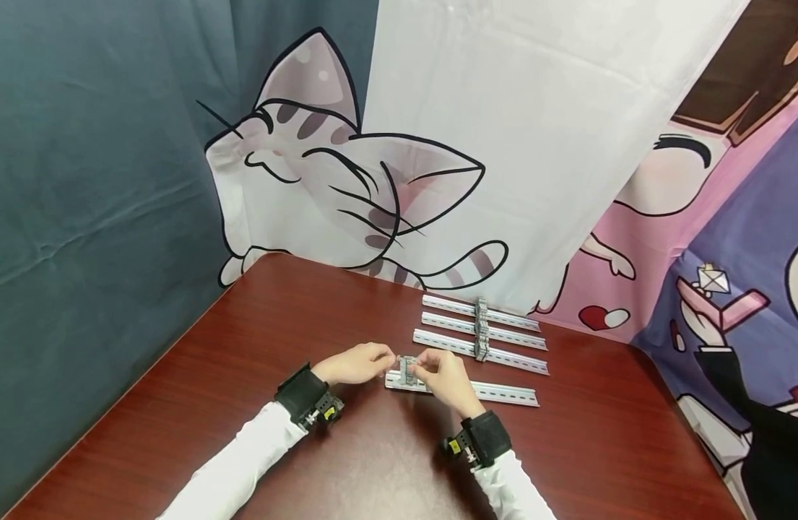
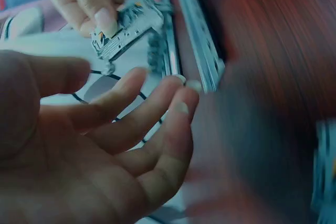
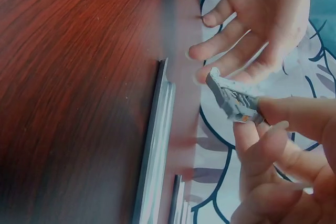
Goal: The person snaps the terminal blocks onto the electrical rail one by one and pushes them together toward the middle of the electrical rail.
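I pinch the grey clip point(image 3: 233, 100) in my right hand point(image 1: 447, 375) just above the nearest rail point(image 1: 502, 393); my left hand point(image 2: 94, 145) hovers relaxed, empty. Seating step: next needs alignment over the rail.

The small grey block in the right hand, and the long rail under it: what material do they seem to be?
Grey block: probably moulded plastic, matte, with small orange marks. Rail: likely metal, pale and shiny, thin with slots.
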